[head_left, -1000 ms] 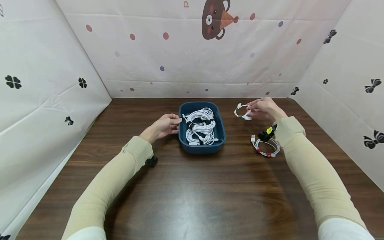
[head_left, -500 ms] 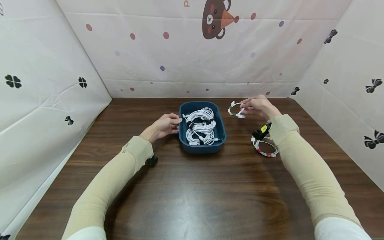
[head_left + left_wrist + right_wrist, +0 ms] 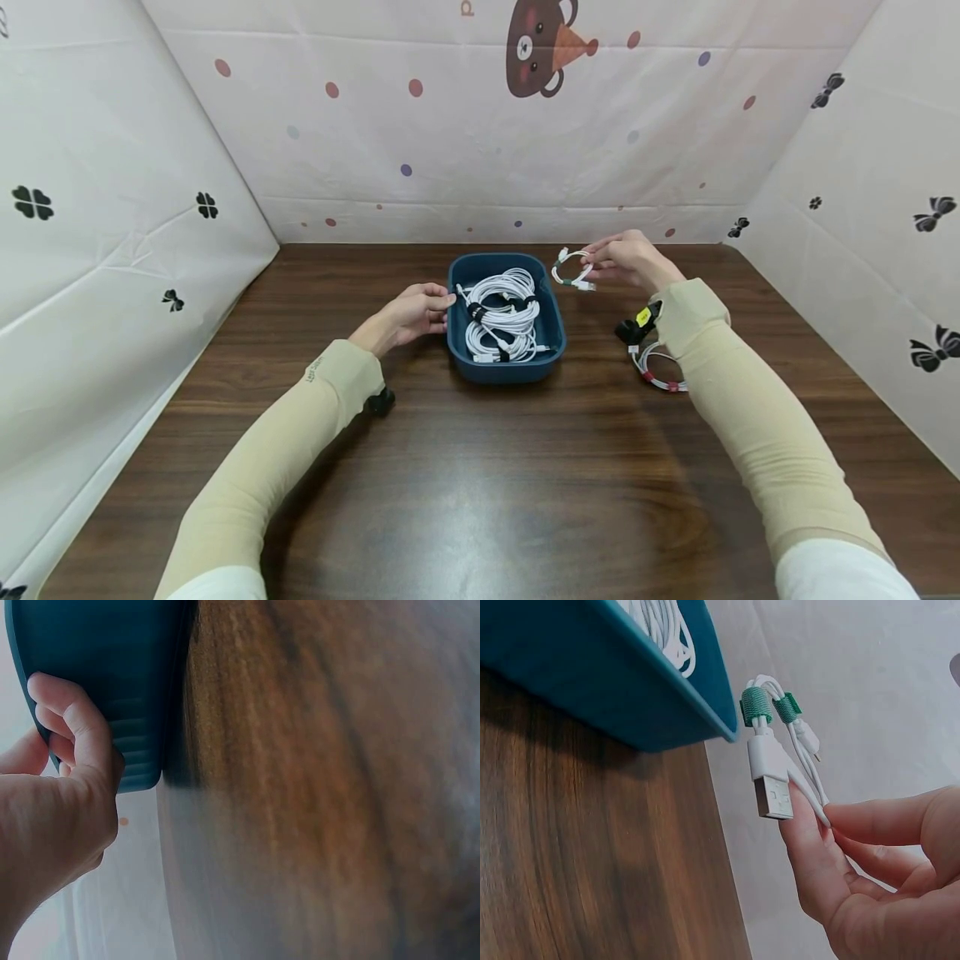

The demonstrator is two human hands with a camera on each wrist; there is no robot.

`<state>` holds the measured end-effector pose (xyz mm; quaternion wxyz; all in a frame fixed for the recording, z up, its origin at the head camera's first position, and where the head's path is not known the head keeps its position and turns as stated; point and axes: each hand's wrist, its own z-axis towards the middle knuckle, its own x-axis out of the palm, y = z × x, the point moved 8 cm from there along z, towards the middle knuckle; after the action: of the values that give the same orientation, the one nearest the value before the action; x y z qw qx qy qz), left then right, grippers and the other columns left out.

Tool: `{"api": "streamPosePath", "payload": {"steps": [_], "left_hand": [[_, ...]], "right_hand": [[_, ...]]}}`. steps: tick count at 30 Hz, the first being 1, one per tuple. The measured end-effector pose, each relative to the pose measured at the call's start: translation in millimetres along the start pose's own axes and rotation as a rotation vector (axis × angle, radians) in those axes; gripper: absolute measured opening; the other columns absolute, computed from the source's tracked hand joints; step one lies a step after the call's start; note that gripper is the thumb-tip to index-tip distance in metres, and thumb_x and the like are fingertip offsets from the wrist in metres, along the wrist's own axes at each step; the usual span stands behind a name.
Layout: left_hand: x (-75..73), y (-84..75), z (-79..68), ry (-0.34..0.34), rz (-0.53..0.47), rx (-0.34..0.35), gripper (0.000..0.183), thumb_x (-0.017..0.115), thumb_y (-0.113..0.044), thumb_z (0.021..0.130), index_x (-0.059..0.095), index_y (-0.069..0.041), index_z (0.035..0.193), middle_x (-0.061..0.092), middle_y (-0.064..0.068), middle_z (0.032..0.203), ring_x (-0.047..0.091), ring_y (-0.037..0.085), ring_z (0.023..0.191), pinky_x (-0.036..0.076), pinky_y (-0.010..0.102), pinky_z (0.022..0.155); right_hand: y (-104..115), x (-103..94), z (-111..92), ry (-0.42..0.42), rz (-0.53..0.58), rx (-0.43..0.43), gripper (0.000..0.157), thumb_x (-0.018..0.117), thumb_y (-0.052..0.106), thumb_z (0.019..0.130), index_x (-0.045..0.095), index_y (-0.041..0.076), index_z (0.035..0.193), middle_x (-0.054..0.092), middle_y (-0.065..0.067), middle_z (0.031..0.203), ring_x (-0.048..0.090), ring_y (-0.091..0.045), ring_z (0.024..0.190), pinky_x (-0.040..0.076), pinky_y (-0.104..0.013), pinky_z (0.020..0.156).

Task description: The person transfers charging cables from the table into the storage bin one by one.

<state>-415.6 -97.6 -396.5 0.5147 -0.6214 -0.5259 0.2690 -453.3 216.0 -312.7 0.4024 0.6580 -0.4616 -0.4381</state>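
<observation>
My left hand (image 3: 415, 313) grips the left rim of a dark blue bin (image 3: 506, 374), thumb over the edge and fingers along the outer wall (image 3: 90, 645). Several coiled white cables (image 3: 517, 321) with black straps lie in the bin. In my right hand (image 3: 626, 258) a small coiled white USB cable (image 3: 556, 274) is pinched between thumb and fingers, just right of the bin's far right corner and raised above the table. The right wrist view shows its USB plug (image 3: 774, 799) and green straps (image 3: 756, 706) close up.
A second white cable coil (image 3: 652, 379) with red straps lies on the brown wood table (image 3: 450, 483), partly hidden under my right forearm. Patterned white sheets (image 3: 450, 125) stand behind the table and at both sides.
My right hand has moved left toward the bin, carrying the green-strapped USB cable. The right forearm now covers more of the red-strapped coil. My left hand and the bin have stayed put.
</observation>
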Motion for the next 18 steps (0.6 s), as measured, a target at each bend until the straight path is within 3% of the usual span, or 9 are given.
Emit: {"api": "streamPosePath", "payload": {"steps": [11, 18], "left_hand": [[-0.7, 0.4, 1.0, -0.002, 0.002, -0.001, 0.009, 0.055, -0.014, 0.098, 0.048, -0.011, 0.104, 0.051, 0.007, 0.096, 0.053, 0.015, 0.072, 0.052, 0.027, 0.065], [-0.5, 0.9, 1.2, 0.002, 0.005, 0.004, 0.009, 0.055, -0.013, 0.098, 0.048, -0.011, 0.104, 0.051, 0.006, 0.095, 0.053, 0.015, 0.071, 0.052, 0.027, 0.065]], "right_hand": [[7.7, 16.2, 2.7, 0.017, 0.025, -0.012, 0.042, 0.05, -0.005, 0.095, 0.042, -0.013, 0.135, 0.069, -0.002, 0.077, 0.068, -0.011, 0.074, 0.058, -0.026, 0.071], [10.9, 27.1, 4.8, 0.012, 0.01, -0.013, 0.041, 0.052, -0.004, 0.095, 0.045, -0.013, 0.134, 0.069, -0.001, 0.074, 0.068, -0.011, 0.071, 0.058, -0.03, 0.077]]}}
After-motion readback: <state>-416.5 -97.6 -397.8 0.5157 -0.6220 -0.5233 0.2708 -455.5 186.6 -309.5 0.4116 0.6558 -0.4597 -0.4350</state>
